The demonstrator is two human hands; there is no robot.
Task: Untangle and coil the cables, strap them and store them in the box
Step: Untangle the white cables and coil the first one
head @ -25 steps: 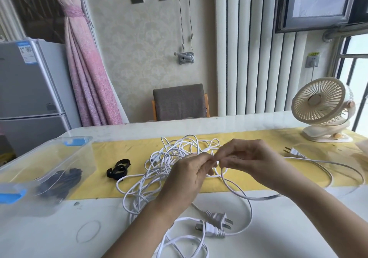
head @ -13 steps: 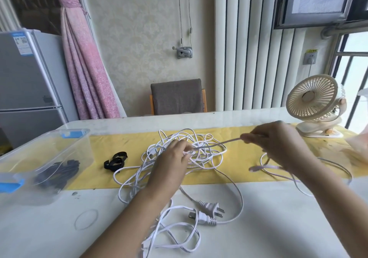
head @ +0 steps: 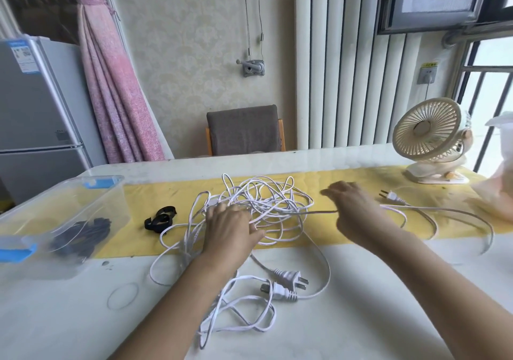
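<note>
Tangle of white cables (head: 277, 207) in the middle of the table (head: 361, 318), and we see it straddling the near edge of the yellow runner (head: 166, 193), with loose loops spilling toward us. The left hand (head: 230, 229) lies on top of the heap, fingers spread and flat, pressing it down. Out of the heap comes one taut strand (head: 319, 212), running almost level from left to right, straight into the right hand (head: 352, 207). That hand is blurred, but its fingers look curled round the strand on the underside, forefinger pointing left. Past it, the freed length (head: 444, 215) sweeps across the runner in a wide bend and ends at a plug (head: 390, 196) whose prongs point left and away from us.

Nearer to us, two more plugs lie side by side on the bare tabletop: the far plug (head: 287, 275) aims its prongs right, the near plug (head: 280, 293) aims them left.

Off to the left stands the clear box (head: 91, 193) with blue latches, open on top, and we spot a black coil (head: 83, 232) inside. Black straps (head: 161, 219) lie on the runner between box and tangle. A cream fan (head: 427, 140) stands far right, well apart from the cables
</note>
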